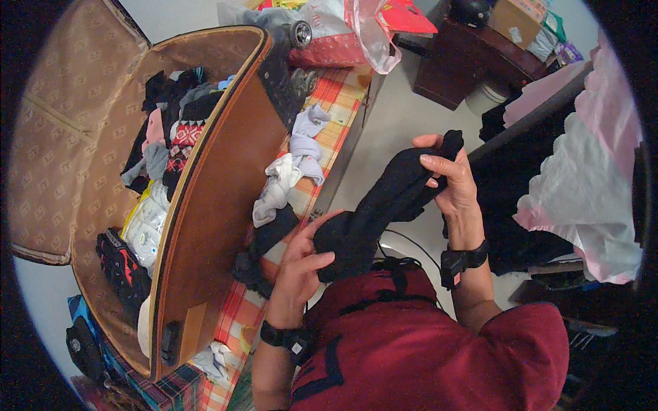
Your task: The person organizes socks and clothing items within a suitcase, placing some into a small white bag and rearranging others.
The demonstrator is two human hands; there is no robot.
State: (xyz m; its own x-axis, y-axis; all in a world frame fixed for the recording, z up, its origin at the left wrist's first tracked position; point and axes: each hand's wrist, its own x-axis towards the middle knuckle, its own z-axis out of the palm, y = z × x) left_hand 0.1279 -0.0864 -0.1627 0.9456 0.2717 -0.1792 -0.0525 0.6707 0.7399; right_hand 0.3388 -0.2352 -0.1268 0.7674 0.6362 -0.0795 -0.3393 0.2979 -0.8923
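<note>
Garment, black and bunched, is being held up between both hands, above the lap and just right of the bed edge. Lower end is being gripped by the left hand, fingers curled round the fabric. Upper end is being pinched by the right hand, thumb and fingers closed on it, a short tip of cloth sticking out above the knuckles. Black wristbands are being worn on both wrists.

Open brown suitcase is being kept on the checked orange bedcover, to the left of the hands; folded clothes are being stored in its lower half, lid propped back. Pale grey and white garments are lying loose on the bedcover just beside the suitcase wall, near the left hand. White and pink fabric is hanging at far right, well apart from the suitcase.
</note>
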